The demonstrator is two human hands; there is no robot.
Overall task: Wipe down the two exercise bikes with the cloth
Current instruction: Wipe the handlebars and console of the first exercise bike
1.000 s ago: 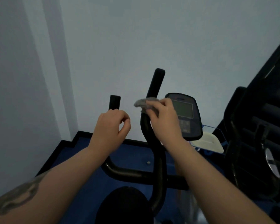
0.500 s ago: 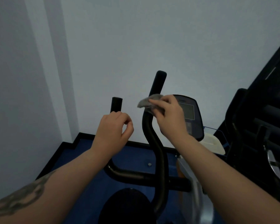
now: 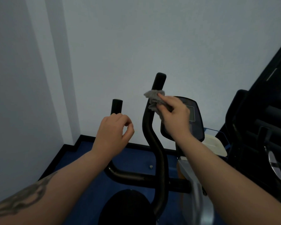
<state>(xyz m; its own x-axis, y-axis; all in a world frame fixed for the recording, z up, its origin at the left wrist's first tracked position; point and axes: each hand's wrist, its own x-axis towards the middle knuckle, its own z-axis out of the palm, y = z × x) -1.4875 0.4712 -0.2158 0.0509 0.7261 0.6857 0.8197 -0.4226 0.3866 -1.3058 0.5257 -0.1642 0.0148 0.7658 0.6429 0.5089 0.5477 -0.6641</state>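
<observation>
A pale, smooth wall [image 3: 152, 38] fills the space beyond the fingertips, leaving open room above both grips. The exercise bike's right handlebar [image 3: 152, 135], a curving matte-black tube with a rounded cap, rises past the right hand [image 3: 175, 117], whose fingers pinch a crumpled grey cloth [image 3: 153, 101] against it (console [image 3: 194, 117] just behind the knuckles). The left hand [image 3: 113, 135] curls loosely below the short left grip [image 3: 116, 108]; contact unclear.

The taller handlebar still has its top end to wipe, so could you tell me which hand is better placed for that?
Probably the right hand: it holds the cloth against the taller handlebar, just below the top. The left hand has no cloth.
</observation>
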